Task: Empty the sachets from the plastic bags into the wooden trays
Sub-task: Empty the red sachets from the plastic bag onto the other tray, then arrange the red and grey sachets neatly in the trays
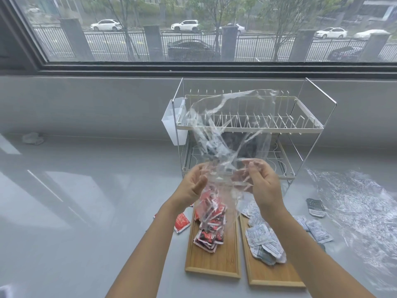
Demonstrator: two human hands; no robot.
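I hold a clear plastic bag up over the left wooden tray. My left hand grips its left side and my right hand pinches its right side. Red sachets hang in the bag's lower part and lie heaped on the left tray beneath it. The right wooden tray carries a pile of white sachets. One red sachet lies on the table left of the trays.
A two-tier wire dish rack with a white cup stands behind the trays. A crumpled clear bag lies at the right, with a dark sachet and loose white sachets near it.
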